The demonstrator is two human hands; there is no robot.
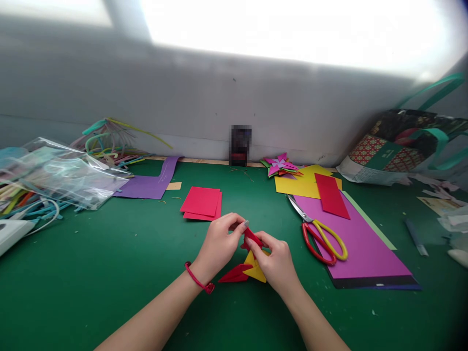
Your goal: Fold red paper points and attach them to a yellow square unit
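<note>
Between my two hands is a small piece of folded red paper (253,237). My left hand (227,239) pinches its upper left end with thumb and finger. On its right side, my right hand (275,254) grips it between thumb and fingers. Just below lie more folded paper pieces, a pointed red one (234,274) and a yellow one (256,273), partly hidden by my right hand. Whether these join the piece I hold, I cannot tell. Beyond my left hand sits a small stack of red paper squares (201,202).
Scissors (321,239) with red and yellow handles rest on purple sheets (369,253) at right. A red strip (332,196), yellow paper (296,186) and a folded paper star (281,165) lie behind. Plastic bags (73,170) and pipe cleaners fill the left; a gift bag (383,151) stands right.
</note>
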